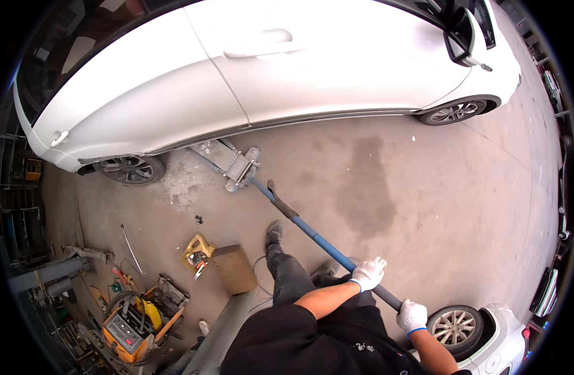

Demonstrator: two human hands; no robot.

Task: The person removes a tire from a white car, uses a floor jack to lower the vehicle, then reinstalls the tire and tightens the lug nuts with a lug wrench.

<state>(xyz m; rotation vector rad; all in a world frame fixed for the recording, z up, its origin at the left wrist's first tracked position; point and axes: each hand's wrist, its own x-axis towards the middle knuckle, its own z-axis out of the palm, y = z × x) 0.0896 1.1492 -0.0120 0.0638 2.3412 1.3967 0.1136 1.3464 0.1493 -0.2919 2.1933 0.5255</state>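
Obliquely, the blue tubular handle runs from four o'clock toward ten o'clock, where the grey metal floor jack sits partly beneath the smooth white car. The left hand, nearer the jack, and the right hand, at the handle's rear end, both grasp it in white fabric gloves. A dark sleeve wraps the shaft.

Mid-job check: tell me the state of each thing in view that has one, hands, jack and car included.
Left hand: gloved, closed around the jack handle
Right hand: gloved, closed around the jack handle's end
Floor jack: partly under the white car; lift height hidden
Front door: shut
Rear door: shut
Yellow container: open, things inside
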